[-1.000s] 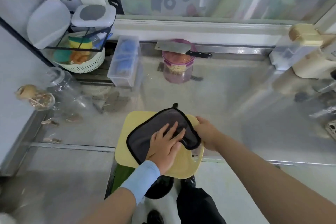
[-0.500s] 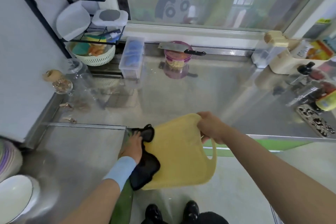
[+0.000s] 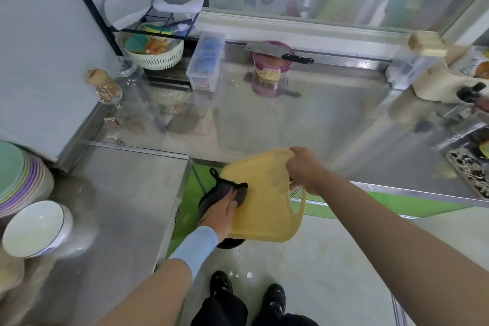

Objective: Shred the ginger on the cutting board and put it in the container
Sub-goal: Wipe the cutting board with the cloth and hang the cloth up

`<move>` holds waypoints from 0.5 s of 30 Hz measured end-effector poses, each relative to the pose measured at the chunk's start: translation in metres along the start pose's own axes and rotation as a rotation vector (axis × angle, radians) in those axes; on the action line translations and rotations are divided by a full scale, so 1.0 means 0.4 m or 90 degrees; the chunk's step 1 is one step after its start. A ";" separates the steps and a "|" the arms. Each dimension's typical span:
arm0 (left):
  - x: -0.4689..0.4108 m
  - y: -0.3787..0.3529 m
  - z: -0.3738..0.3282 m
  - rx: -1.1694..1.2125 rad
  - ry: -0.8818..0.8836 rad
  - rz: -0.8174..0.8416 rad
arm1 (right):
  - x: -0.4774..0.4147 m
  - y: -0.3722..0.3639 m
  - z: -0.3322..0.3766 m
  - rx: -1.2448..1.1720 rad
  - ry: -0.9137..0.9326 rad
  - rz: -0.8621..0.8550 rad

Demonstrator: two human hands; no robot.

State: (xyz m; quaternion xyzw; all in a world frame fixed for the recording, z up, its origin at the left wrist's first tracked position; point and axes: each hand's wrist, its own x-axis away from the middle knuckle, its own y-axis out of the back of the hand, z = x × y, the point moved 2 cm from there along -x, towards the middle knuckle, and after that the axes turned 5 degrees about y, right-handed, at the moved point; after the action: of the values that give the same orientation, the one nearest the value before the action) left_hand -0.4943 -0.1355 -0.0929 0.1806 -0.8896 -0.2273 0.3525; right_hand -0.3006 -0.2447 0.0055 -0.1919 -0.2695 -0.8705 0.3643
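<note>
My right hand (image 3: 304, 169) clamps the board (image 3: 264, 206), and my left hand (image 3: 221, 213) presses a cloth (image 3: 211, 193) flat on it. The container (image 3: 270, 69) at twelve o'clock looks filled — only cleanup left, I'd say.

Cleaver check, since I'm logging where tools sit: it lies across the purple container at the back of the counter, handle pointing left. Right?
Not quite. The cleaver lies across the purple container at the back of the counter, but its handle points right, not left, as the head view shows.

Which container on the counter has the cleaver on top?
The round purple container, back centre: the cleaver lies across its rim. The clear box to its left carries nothing.
</note>
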 end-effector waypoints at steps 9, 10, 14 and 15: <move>0.118 -0.103 -0.174 -0.132 -0.418 -0.001 | -0.023 -0.049 -0.002 0.112 0.025 -0.041; 0.109 -0.116 -0.164 -0.193 -0.429 -0.038 | -0.026 -0.049 0.006 0.083 0.028 -0.032; 0.057 -0.103 -0.123 -0.228 -0.381 -0.147 | -0.027 -0.016 0.024 -0.018 0.001 -0.039; 0.044 -0.089 -0.119 -0.168 -0.354 -0.151 | -0.019 -0.008 0.031 -0.031 -0.001 -0.026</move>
State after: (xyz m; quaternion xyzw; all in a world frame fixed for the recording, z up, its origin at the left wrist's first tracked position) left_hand -0.4670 -0.1867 -0.0714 0.1670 -0.8873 -0.4209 0.0876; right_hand -0.2962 -0.2311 0.0101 -0.1955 -0.2521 -0.8842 0.3413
